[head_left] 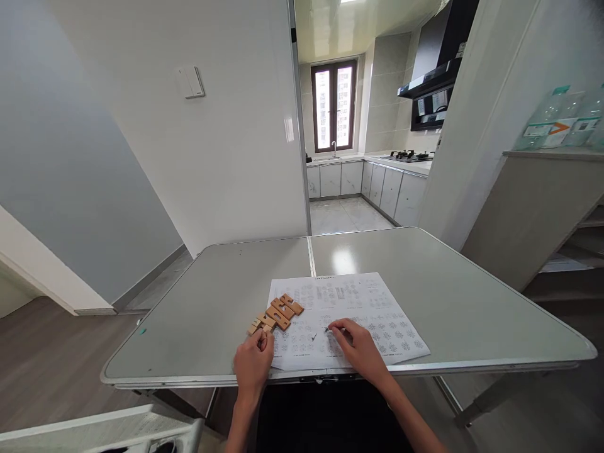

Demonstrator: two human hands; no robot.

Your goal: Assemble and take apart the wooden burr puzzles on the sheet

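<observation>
Several flat wooden puzzle blocks (277, 313) lie in a slanted row on the left edge of a printed paper sheet (358, 314), near the front of a grey folding table (189, 314). My left hand (253, 363) is closed, its fingertips pinching the nearest wooden block (261, 325) at the row's lower end. My right hand (358, 349) rests on the paper to the right, fingers bent, with the fingertips touching the sheet by a small dark mark (326, 329). Whether it holds anything I cannot make out.
The table's front edge (330, 371) runs just before my wrists. A white wall (226, 145) stands behind the table, with an open doorway to a kitchen (358, 182) beyond. A shelf unit (547, 207) with plastic bottles (561, 119) stands at the right.
</observation>
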